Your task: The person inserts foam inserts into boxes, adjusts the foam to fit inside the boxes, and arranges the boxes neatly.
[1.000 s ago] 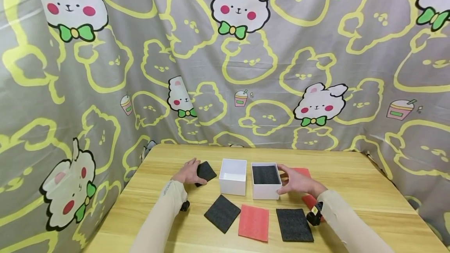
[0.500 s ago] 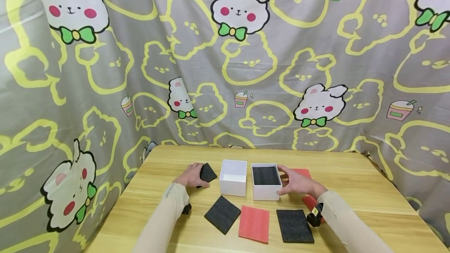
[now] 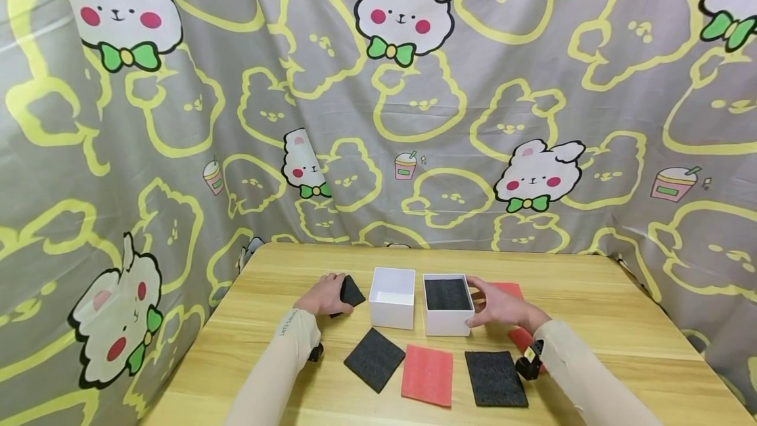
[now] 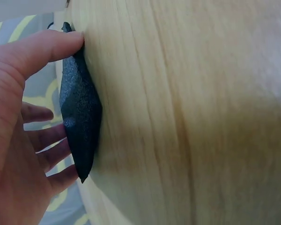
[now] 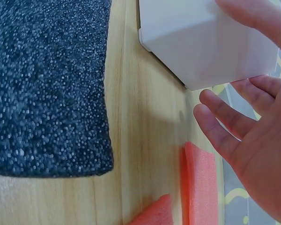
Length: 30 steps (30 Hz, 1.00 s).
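Against a cartoon-print curtain [image 3: 337,71], the left hand [image 3: 324,296] pinches a black square [image 3: 352,290] at the table [image 3: 621,321]'s left; the right hand [image 3: 503,306] grips a box [image 3: 448,325] already holding a dark pad [image 3: 446,294]; loose sheets [image 3: 427,375] apparently remain.

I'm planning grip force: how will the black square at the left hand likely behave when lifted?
The black square will probably flex and feel light, since it looks thin and foam-like. Its grainy surface suggests little slipping. Its flat shape makes rolling unlikely.

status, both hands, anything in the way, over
Left hand gripping black sheet. Right hand holding white box, black pad inside. Nothing visible between held black sheet and other box.
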### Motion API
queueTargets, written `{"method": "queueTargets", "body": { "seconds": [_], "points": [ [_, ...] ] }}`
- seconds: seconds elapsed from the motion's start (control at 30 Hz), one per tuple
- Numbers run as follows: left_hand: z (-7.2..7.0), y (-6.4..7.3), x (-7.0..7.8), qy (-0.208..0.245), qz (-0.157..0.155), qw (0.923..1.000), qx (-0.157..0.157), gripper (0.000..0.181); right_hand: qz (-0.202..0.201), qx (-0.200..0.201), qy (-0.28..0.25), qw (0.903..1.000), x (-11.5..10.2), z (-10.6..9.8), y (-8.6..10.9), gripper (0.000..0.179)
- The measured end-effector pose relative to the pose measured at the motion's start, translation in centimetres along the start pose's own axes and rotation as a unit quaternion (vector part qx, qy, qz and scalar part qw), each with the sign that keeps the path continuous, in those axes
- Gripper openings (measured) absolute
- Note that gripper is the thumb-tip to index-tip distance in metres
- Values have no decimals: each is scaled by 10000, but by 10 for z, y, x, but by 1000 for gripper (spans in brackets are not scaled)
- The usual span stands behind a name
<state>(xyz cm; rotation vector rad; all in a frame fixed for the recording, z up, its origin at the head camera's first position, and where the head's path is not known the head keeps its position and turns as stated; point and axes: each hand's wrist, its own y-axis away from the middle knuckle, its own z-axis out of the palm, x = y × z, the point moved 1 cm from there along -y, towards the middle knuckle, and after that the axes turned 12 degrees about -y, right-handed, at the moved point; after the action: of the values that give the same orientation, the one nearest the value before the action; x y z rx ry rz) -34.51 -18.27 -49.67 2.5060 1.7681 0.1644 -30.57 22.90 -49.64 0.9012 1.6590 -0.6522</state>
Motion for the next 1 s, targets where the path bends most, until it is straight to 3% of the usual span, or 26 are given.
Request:
{"method": "queueTargets", "body": {
  "seconds": [0.23,0.63,1.0],
  "points": [
    [0,1,1,104,-32,9999,23,82,-3,-6,16,10000,1,0,0,104],
    [-5,7,-1,538,-149,9976,400,77,-58,-16,19,10000,1,-1,0,104],
    [-30,17,4,1072,-27,9907,843,74,-8,-20,-49,10000,-2,1,1,104]
  ]
}}
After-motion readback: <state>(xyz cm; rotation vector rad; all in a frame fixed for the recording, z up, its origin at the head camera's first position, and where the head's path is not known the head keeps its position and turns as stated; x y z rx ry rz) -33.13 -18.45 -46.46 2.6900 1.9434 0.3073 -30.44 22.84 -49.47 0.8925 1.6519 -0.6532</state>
